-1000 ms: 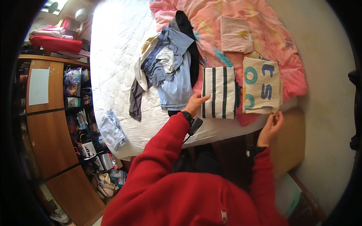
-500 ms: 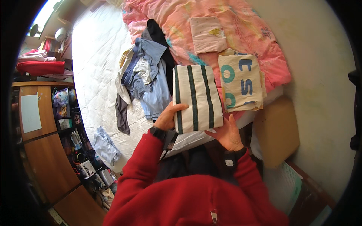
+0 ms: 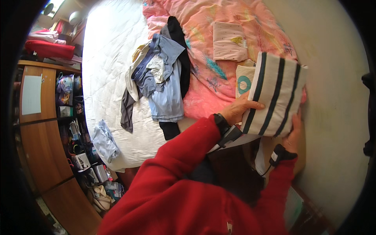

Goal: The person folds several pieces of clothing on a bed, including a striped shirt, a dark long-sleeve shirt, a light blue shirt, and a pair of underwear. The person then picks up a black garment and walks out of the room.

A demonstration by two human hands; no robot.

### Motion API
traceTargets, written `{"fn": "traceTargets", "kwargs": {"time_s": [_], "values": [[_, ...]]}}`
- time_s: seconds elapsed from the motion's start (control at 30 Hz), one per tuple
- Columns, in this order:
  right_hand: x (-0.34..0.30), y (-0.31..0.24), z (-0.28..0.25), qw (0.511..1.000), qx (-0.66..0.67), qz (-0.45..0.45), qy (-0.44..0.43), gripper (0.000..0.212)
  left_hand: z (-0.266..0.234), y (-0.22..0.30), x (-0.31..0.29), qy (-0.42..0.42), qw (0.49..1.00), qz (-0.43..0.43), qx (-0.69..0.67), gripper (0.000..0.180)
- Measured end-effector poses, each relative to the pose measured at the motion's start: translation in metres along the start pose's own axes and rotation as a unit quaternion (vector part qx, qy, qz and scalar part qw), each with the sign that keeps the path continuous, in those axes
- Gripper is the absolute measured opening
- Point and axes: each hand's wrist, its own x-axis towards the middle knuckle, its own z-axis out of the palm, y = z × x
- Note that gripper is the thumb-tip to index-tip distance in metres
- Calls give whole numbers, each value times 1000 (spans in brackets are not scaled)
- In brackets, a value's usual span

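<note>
A neatly folded white cloth with dark stripes (image 3: 276, 94) is between my hands, tilted, above the bed's right edge. My left hand (image 3: 237, 109) grips its left edge, thumb on top and the other fingers out of sight beneath. At its lower right corner, my right hand (image 3: 293, 133) holds the edge, with fingers partly hidden. Under the striped cloth, a folded cream cloth with coloured print (image 3: 243, 80) is largely covered. Just beyond lies a folded pink cloth (image 3: 230, 41) on the coral patterned quilt (image 3: 203, 88).
A loose heap of clothes (image 3: 166, 88), blue, grey and black, lies mid-bed on the white sheet (image 3: 111, 62). A crumpled light blue garment (image 3: 105, 143) sits at the left bed edge. Beyond it stands a wooden cabinet (image 3: 43, 152) with crowded shelves. A pale wall (image 3: 333, 117) bounds the right.
Both hands have carried the striped cloth to the right, over the printed cream cloth, and it has tilted. My right hand has come up against its lower right edge.
</note>
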Motion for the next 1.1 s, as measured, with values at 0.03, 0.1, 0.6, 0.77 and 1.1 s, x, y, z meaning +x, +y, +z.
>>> {"fn": "traceTargets", "kwargs": {"time_s": [0.03,0.1,0.6,0.77,1.1], "values": [[13,16,-2,1000,13,16,6,65,-11,-12,4,40,999,10,-5,52],[34,53,-7,988,49,140,47,62,-31,-36,11,132,991,9,-11,47],[8,62,33,754,-603,-260,5,55,-31,-73,-32,74,989,-122,-33,57],[12,82,55,609,-773,-165,-67,64,-85,-56,-53,32,975,-134,172,38],[-51,63,82,740,-609,-284,36,28,-347,166,-185,579,620,197,490,30]]}}
